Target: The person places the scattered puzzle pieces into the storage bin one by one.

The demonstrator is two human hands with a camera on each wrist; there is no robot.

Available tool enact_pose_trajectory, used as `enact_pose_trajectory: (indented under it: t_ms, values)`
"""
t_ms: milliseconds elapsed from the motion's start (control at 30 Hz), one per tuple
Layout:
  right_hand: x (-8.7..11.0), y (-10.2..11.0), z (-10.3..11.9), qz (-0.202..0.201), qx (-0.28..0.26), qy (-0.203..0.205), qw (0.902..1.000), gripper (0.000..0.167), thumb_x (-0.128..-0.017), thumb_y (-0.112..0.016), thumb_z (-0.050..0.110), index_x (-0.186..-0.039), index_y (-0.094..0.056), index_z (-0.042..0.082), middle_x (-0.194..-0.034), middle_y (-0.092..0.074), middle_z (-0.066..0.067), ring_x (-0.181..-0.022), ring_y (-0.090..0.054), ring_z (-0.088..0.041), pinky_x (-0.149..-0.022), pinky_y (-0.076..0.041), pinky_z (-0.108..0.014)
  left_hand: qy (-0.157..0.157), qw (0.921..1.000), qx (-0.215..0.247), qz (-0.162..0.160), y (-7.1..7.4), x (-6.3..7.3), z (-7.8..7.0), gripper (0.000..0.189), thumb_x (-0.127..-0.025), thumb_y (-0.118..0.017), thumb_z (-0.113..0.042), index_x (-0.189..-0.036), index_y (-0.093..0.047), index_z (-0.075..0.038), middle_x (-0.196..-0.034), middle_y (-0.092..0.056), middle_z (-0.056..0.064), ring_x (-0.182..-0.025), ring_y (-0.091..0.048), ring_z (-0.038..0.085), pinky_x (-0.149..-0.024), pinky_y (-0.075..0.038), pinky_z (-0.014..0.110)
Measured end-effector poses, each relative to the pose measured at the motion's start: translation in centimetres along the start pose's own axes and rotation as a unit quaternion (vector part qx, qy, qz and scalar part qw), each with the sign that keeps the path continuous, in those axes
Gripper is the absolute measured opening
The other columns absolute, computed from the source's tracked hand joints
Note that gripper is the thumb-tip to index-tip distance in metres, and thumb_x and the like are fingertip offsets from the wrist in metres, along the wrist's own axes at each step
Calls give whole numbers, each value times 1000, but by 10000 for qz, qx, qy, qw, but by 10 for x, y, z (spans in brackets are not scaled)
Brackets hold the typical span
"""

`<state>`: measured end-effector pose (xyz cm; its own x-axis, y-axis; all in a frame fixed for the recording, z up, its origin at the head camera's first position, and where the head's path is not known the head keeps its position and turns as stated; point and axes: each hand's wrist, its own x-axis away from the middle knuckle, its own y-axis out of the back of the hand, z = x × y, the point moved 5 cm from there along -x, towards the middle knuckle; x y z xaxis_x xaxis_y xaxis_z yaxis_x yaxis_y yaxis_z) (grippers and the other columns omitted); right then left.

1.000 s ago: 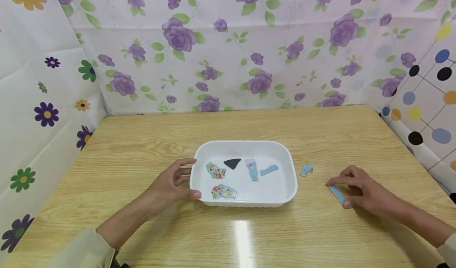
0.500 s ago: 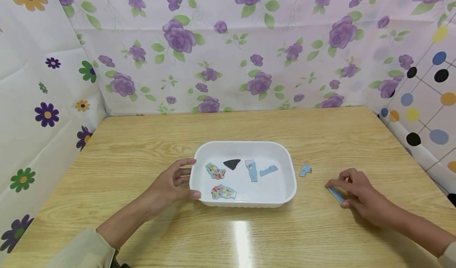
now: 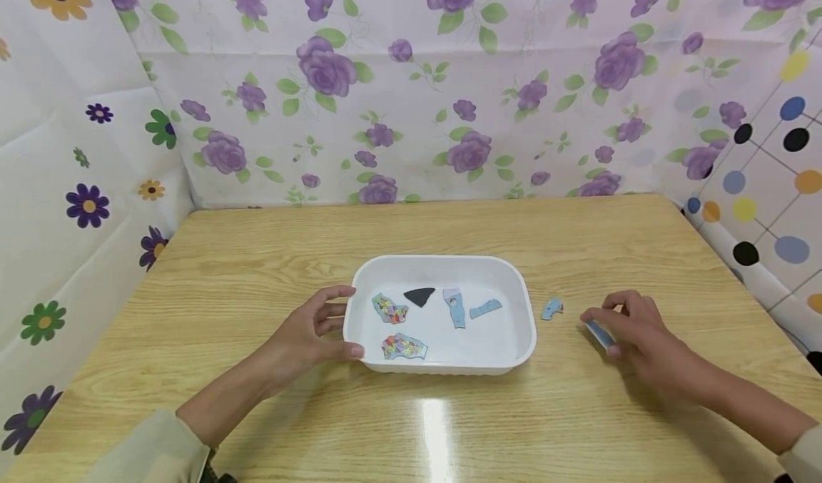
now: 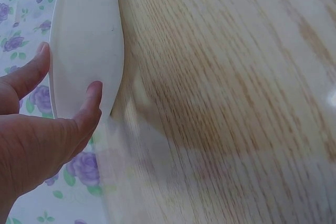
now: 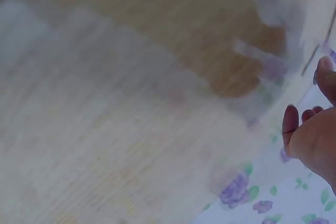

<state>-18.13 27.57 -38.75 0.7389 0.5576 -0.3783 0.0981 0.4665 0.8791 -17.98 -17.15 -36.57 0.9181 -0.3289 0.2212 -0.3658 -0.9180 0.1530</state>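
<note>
My left hand (image 3: 307,337) holds the left end of a white plastic tub (image 3: 439,369), fingers at its rim and thumb at the near corner. In the left wrist view this hand (image 4: 47,129) lies against the tub's outer wall (image 4: 86,40). To the tub's right, my right hand (image 3: 642,333) pinches a light blue jigsaw puzzle piece (image 3: 600,334) by its two ends, tilted close over the table. A small blue puzzle piece (image 3: 551,308) lies between that hand and the tub. The right wrist view shows the right hand (image 5: 315,129) only at its edge.
Inside the tub lie two multicoloured pieces (image 3: 389,309), a black triangular piece (image 3: 420,296) and two blue pieces (image 3: 454,308). The wood-grain table (image 3: 270,255) ends at a flowered cloth backdrop (image 3: 398,112); dotted cloth (image 3: 770,183) hangs at the right.
My right hand has tilted the blue puzzle piece up and shifted slightly left with it. My left hand and the tub stay in place.
</note>
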Motion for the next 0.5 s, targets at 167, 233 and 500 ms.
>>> enact_pose_trajectory:
  t_ms: [167,233,500]
  values:
    - [-5,2,-3,-88,-229,88,9997,59,-64,-76,-10,-118,-63,11,-109,-44,-2,-96,-28,-8,-80,-16,-24,1,10000,-2,4,0,0,0,89,-73,-84,-10,-145,-31,-11,-143,-42,20,-132,-43,35,-97,-49,38]
    - [-6,1,-5,-79,-296,71,9995,60,-64,-76,-11,-118,-63,10,-108,-43,-1,-97,-27,-7,-79,-16,-24,-1,10000,-20,-1,0,0,0,89,-73,-84,-10,-145,-31,-11,-142,-42,20,-132,-43,35,-97,-49,39]
    - [-12,3,-5,-99,-375,77,9992,62,-64,-76,-12,-120,-61,10,-108,-44,-2,-100,-29,-8,-81,-19,-26,19,10000,-47,-42,0,0,-1,88,-73,-84,-9,-145,-32,-12,-142,-43,20,-132,-43,34,-97,-49,39]
